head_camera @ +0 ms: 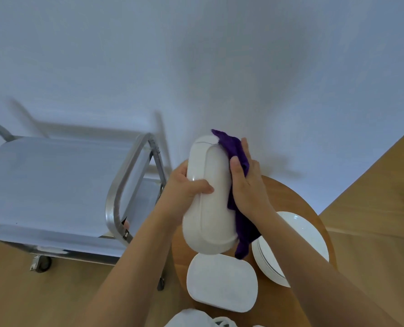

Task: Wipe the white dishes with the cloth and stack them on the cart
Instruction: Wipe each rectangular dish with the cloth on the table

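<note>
My left hand (186, 185) grips a white rectangular dish (208, 199), holding it upright on edge above the round wooden table (290, 199), underside toward me. My right hand (248, 185) holds a purple cloth (234, 149) against the dish's far face, thumb on its rim. The cloth's tail hangs down at the dish's lower right. On the table below lie another white rectangular dish (222, 282) and a stack of round white plates (307, 234). The steel cart (116, 199) stands to the left, and no dishes show on its top shelf (54, 182).
A white wall fills the background. The cart's steel handle frame rises beside my left forearm, close to the table edge. The cart has a lower shelf (149, 199) and a caster (40, 263) on the wooden floor. Something white shows at the bottom edge.
</note>
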### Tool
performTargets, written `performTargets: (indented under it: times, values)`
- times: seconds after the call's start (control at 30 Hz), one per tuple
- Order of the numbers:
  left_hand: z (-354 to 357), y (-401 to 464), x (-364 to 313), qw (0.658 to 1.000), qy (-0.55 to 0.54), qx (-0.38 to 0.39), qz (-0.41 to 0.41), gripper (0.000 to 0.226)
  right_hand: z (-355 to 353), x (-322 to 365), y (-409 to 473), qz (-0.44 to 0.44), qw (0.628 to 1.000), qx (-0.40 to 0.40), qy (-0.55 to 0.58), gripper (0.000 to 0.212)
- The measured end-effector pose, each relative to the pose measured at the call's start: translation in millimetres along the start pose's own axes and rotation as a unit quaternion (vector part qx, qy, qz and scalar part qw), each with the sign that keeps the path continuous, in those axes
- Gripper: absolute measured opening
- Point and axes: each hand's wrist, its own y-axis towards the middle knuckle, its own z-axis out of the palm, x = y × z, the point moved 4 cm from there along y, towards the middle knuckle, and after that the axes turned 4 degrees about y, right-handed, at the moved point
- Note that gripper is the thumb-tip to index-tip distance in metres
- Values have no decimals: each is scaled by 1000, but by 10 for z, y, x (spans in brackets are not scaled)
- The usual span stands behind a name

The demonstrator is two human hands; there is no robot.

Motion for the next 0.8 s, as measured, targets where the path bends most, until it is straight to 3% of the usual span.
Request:
performTargets:
  times: [0.37,0.43,0.5,0.6,0.67,0.8]
  values:
    - [25,84,33,989,-72,-131,3,39,84,-222,-216,2,999,31,-36,52]
    - [25,73,72,991,-89,-94,-21,36,-11,-249,-197,-2,998,47,-40,50]
    - [-60,80,71,987,-134,2,-90,34,-133,-256,-197,-20,994,89,-54,48]
    - [-243,84,16,963,-167,112,-180,64,-253,-196,-208,-57,975,188,-101,44]
    - [-299,118,27,961,-156,115,-195,70,-273,-143,-181,-66,966,217,-120,42]
    - [-267,159,41,970,-153,57,-181,33,-326,-137,-131,-71,977,174,-99,39]
